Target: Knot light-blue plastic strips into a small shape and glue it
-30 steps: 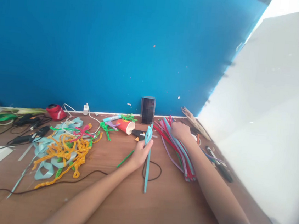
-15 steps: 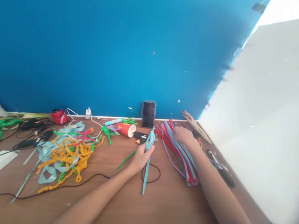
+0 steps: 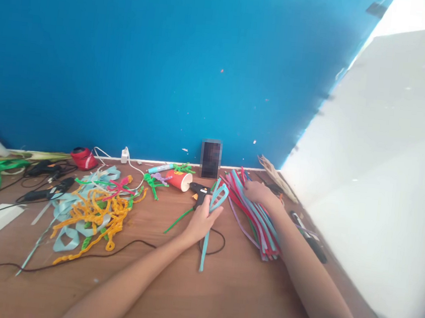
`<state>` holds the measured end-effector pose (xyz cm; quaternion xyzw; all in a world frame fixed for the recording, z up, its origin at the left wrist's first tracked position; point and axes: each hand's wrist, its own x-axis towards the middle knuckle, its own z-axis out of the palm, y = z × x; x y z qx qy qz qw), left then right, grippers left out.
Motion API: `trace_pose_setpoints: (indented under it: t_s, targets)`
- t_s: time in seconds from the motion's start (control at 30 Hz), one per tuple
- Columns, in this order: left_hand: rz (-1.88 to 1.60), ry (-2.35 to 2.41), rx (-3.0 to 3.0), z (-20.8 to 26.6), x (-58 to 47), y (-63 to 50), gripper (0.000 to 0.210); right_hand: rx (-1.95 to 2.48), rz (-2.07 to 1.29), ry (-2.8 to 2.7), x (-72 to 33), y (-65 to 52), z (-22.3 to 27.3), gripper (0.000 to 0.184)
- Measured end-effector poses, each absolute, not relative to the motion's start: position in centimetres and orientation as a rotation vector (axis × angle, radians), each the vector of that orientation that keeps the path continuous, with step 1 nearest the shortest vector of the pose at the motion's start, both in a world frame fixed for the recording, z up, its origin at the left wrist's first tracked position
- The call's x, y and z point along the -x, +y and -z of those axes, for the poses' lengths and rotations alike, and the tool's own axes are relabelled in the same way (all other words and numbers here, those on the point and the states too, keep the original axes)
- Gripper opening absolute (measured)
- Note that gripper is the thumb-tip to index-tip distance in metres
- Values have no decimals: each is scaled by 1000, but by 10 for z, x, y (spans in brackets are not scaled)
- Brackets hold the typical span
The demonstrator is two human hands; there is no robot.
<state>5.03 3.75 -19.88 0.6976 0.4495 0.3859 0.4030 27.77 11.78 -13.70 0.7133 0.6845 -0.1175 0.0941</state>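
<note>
A blue wall point(image 3: 167, 83) closes off twelve o'clock behind our brown table point(image 3: 242, 309), and most of the loose things lie along its foot, likely to leave elbow room at six. At nine o'clock from our left hand point(image 3: 203, 222) sprawls a heap of orange strips point(image 3: 95, 212) tangled with pale ribbon, probably put aside from the reach of both hands. The bundle of coloured strips point(image 3: 260, 227) lies at three o'clock from that hand, laid lengthwise, we judge, so its ends are easy to find; it runs from our right hand point(image 3: 260, 192) down towards five o'clock. That hand's fingers curl down at the bundle's far end; we cannot tell whether they have closed on any. The red cup point(image 3: 178, 179) rests on its side at eleven o'clock from the left hand, and the glue gun point(image 3: 200, 190) sits just past its fingertips at twelve. The left thumb and fingers pinch a light blue strip point(image 3: 205, 247), its loop rising towards one o'clock, its tail dropping towards six, apparently gripped mid-length to hold the loop's shape; from the right hand it is at nine o'clock, apart.
</note>
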Motion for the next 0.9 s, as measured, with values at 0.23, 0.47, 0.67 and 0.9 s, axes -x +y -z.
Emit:
trace_pose_setpoints:
  t_s: [0.23,0.47,0.67,0.9]
  targets:
    - [-918,1172,-1801,205,-50,45,32,-2206,379,2110,-287,116,130,37]
    - [-964,1170,-1736,215,-50,47,37,-2326,548,2339,-289,117,123,19]
    - [-1024,1194,-1706,212,-51,46,33,-2390,1080,2466,-284,115,127,6]
    - [-1080,1210,-1675,203,-49,40,28,-2508,1492,2562,-270,112,118,6]
